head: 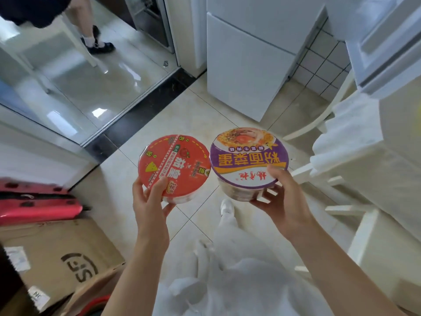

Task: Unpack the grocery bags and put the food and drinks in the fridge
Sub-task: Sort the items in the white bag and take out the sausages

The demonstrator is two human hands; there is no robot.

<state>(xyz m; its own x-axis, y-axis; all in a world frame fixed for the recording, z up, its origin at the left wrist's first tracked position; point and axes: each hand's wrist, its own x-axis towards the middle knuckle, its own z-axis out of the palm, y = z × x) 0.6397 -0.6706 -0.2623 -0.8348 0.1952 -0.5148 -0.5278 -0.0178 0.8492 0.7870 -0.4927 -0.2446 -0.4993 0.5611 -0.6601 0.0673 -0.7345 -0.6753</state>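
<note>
My left hand (150, 201) grips a red-lidded instant noodle bowl (174, 164) from its near edge, thumb on the lid. My right hand (281, 197) holds a purple-lidded instant noodle bowl (248, 156) the same way, fingers under its base. Both bowls are held side by side above the tiled floor, lids up and almost touching. A white fridge (248, 65) stands ahead with its doors closed. Part of another white appliance door (387, 53) shows at the upper right.
A cardboard box (57, 254) and a red case (38, 204) lie at the lower left. White chair and table (364, 169) stand at right. Another person's leg and shoe (95, 42) are at upper left beyond a black threshold strip (145, 117).
</note>
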